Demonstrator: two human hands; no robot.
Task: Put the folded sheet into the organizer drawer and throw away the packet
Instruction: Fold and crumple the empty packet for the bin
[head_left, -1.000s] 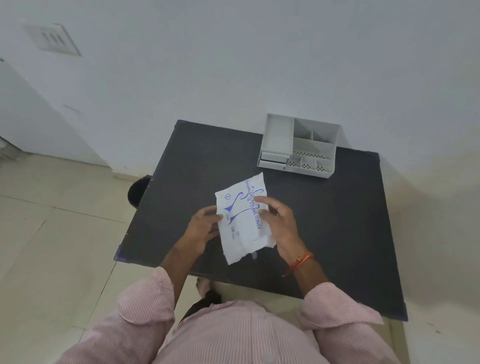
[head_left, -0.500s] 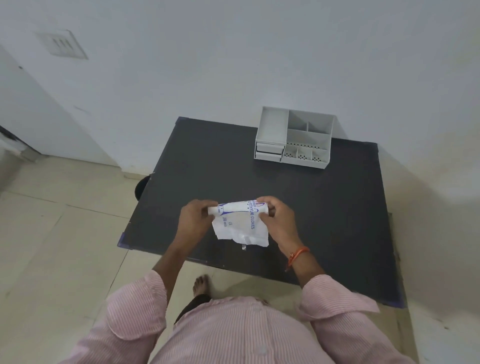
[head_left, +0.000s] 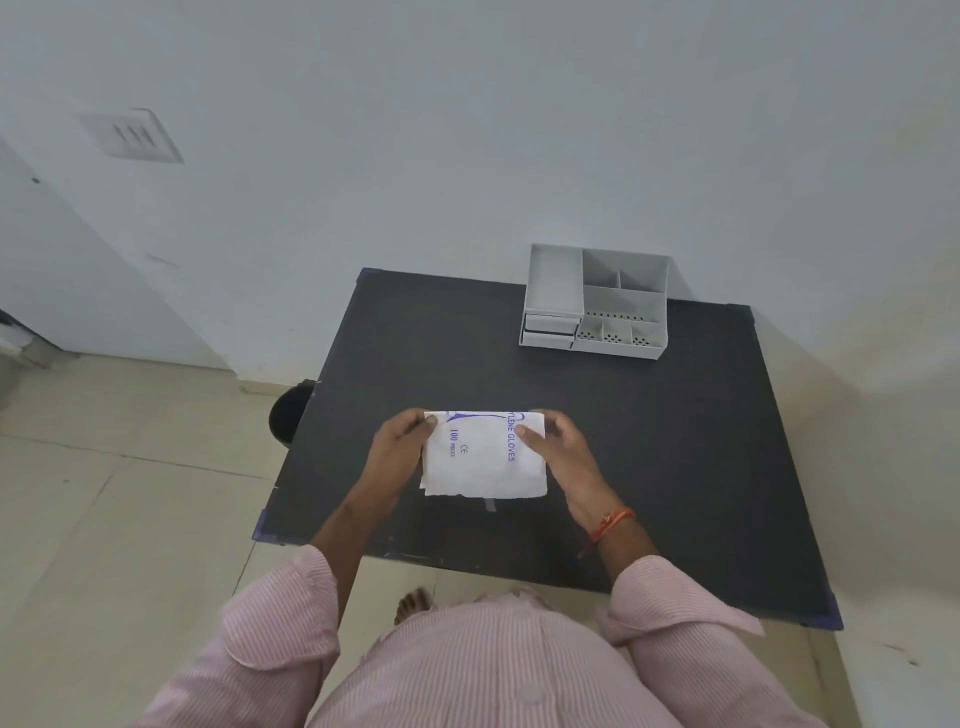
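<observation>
A white packet with blue print reading "GLOVES" lies folded in half on the black table, its fold at the far edge. My left hand pinches its upper left corner. My right hand presses on its right side with the fingers lying flat across the print. A small clear scrap shows at the packet's near edge. The grey desk organizer stands at the table's far edge against the wall, with small closed drawers at its lower left front.
A black bin stands on the tiled floor just past the table's left edge. A white wall runs behind the table. My bare foot shows under the near edge.
The packet lay open and flat a second ago. Both hands lifted its far half, brought it over toward me, and now it lies folded flat on the table.
</observation>
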